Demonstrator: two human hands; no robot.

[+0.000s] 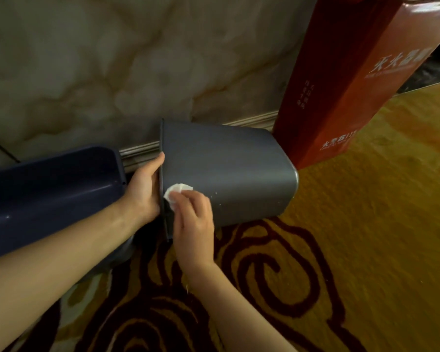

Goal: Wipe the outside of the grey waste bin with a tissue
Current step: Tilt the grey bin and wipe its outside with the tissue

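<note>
The grey waste bin [229, 168] lies tipped on its side above the carpet, with its open rim to the left and its base to the right. My left hand [144, 190] grips the rim, thumb over the edge. My right hand [192, 219] presses a crumpled white tissue [177, 190] against the bin's outer wall, close to the rim. A few pale specks dot the wall to the right of the tissue.
A dark blue bin [51, 191] lies on its side at the left, under my left forearm. A tall red carton [346, 80] leans against the marble wall [99, 67] behind the grey bin. Patterned gold and maroon carpet [341, 250] covers the floor.
</note>
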